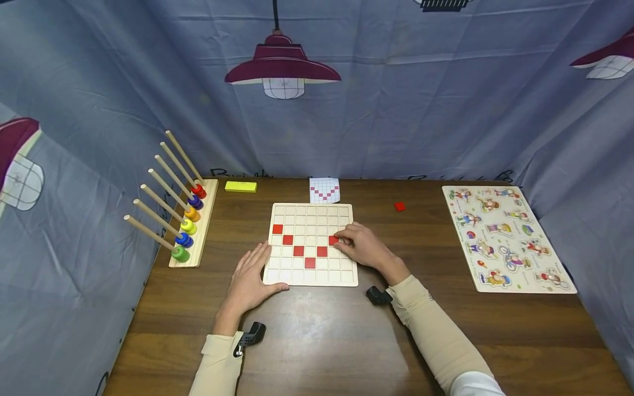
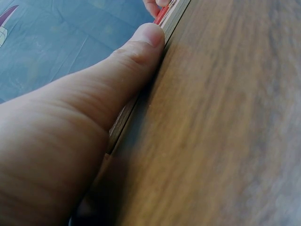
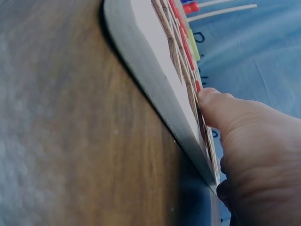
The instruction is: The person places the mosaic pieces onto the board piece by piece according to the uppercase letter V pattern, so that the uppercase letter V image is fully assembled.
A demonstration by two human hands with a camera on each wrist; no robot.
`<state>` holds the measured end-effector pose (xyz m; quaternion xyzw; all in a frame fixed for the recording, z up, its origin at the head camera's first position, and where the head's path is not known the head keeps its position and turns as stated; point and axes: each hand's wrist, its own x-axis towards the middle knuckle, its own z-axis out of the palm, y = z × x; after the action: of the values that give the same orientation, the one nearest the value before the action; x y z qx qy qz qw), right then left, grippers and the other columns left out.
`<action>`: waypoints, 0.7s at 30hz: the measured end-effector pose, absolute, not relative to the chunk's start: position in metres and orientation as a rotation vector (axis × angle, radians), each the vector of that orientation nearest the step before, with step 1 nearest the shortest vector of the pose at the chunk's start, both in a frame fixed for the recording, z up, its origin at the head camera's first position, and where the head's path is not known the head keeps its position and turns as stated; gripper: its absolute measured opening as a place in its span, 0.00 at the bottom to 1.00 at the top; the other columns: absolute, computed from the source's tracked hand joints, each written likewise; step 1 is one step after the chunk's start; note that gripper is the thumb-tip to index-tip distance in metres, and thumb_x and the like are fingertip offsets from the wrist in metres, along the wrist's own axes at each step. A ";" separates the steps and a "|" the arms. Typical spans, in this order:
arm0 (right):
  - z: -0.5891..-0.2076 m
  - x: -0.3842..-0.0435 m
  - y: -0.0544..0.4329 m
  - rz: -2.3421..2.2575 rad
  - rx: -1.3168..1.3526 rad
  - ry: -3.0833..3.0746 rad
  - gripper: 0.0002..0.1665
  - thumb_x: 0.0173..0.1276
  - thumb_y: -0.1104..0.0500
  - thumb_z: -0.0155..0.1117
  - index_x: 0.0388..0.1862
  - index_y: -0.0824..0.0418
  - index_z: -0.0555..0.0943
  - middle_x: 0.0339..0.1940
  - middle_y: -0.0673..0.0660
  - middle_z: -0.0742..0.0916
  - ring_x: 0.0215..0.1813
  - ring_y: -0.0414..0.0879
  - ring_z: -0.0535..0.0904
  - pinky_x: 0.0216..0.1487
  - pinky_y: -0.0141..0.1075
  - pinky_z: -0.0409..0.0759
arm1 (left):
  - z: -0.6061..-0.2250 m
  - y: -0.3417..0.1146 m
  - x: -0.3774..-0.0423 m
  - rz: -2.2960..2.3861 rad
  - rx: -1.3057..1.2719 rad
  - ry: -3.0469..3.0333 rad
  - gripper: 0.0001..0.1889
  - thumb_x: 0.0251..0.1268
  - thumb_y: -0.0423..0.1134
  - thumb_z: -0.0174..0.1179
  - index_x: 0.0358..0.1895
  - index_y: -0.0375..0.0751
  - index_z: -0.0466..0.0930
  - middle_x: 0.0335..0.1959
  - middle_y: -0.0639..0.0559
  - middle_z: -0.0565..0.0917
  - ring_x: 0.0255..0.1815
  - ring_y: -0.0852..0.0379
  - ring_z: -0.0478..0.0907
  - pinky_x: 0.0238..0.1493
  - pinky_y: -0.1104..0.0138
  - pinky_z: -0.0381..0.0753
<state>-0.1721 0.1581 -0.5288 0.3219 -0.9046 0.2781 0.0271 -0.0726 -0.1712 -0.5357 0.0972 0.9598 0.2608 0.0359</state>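
A pale wooden grid board lies on the table before me, with several red square tiles in its cells forming a V. My left hand rests along the board's left edge, fingers extended and thumb at the front left corner. In the left wrist view, that thumb presses against the board's side. Thumb and index finger of my right hand pinch a red tile at the upper right arm of the V. The right wrist view shows the thumb tip right at this tile's edge.
Behind the board lies a small printed card with a V pattern. A loose red tile sits to its right. A yellow block and a peg stand with colored rings are at left, a picture puzzle board at right.
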 end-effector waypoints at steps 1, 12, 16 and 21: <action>-0.529 -0.172 0.158 0.864 0.988 -2.799 0.14 0.69 0.55 0.72 0.49 0.60 0.89 0.29 0.47 0.81 0.34 0.39 0.72 0.37 0.33 0.74 | -0.536 -0.171 -0.073 0.800 0.301 2.950 0.63 0.46 0.71 0.72 0.81 0.38 0.56 0.83 0.46 0.57 0.85 0.47 0.52 0.85 0.52 0.49; -0.526 -0.173 0.177 1.040 0.793 -2.727 0.19 0.65 0.55 0.75 0.53 0.61 0.88 0.28 0.48 0.78 0.32 0.40 0.69 0.32 0.32 0.70 | -0.535 -0.170 -0.073 0.793 0.305 2.948 0.62 0.47 0.71 0.72 0.81 0.39 0.56 0.84 0.47 0.56 0.85 0.47 0.52 0.85 0.53 0.49; -0.527 -0.180 0.205 1.067 0.636 -2.638 0.20 0.63 0.56 0.77 0.53 0.62 0.88 0.29 0.50 0.79 0.32 0.40 0.69 0.32 0.31 0.68 | -0.536 -0.170 -0.074 0.785 0.302 2.945 0.62 0.48 0.71 0.72 0.81 0.40 0.55 0.84 0.48 0.55 0.85 0.48 0.51 0.85 0.53 0.48; -0.529 -0.189 0.246 1.082 0.415 -2.562 0.22 0.61 0.60 0.78 0.54 0.64 0.87 0.31 0.55 0.81 0.32 0.41 0.71 0.34 0.26 0.68 | -0.537 -0.171 -0.074 0.779 0.297 2.944 0.63 0.48 0.72 0.71 0.81 0.39 0.55 0.84 0.48 0.55 0.85 0.48 0.51 0.85 0.53 0.48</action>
<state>-0.1885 0.2460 -0.5287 0.1457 -0.8988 0.3794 0.1641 -0.0742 -0.1707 -0.5369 0.0969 0.9614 0.2544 0.0409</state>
